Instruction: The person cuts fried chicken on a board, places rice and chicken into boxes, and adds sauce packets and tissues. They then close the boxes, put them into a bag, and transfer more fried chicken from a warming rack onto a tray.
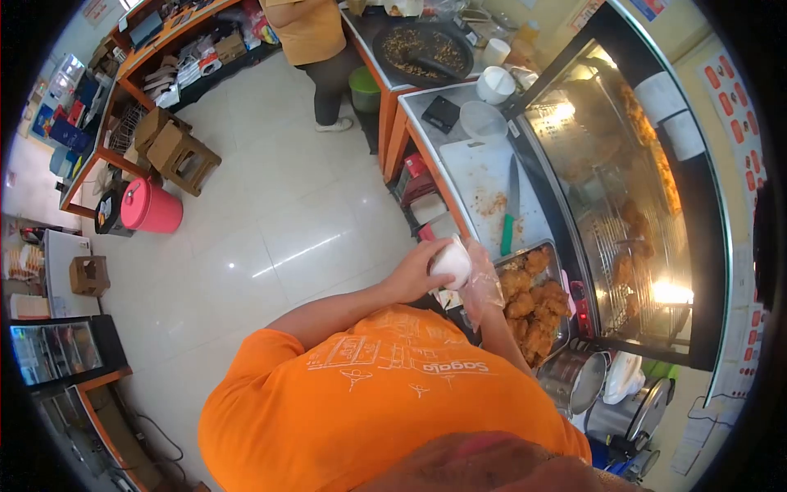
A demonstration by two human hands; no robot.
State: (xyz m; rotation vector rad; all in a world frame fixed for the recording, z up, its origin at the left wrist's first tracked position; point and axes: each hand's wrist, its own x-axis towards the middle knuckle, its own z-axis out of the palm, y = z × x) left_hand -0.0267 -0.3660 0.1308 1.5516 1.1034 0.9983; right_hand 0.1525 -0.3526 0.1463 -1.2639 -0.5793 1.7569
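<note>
In front of my orange shirt, the bare fingers of my left hand [412, 274] curl around a white rounded bundle [451, 264]. Its wrapping looks smooth, and I cannot make out what is inside. My right hand [482, 283], in a clear plastic glove, presses against the bundle's right side with closed fingers. Just right of that hand sits a metal tray [564, 283] piled with fried chicken [534, 305]. Beyond the tray, a green-handled knife [511, 205] lies on a white cutting board [484, 176] strewn with brown crumbs.
A lit glass display cabinet [615, 189] holding fried pieces borders the counter on the right. A large dark mortar [422, 53] and a clear bowl [484, 120] stand farther back. Another person [307, 37] stands at the far counter. Metal pots [574, 381] are at lower right.
</note>
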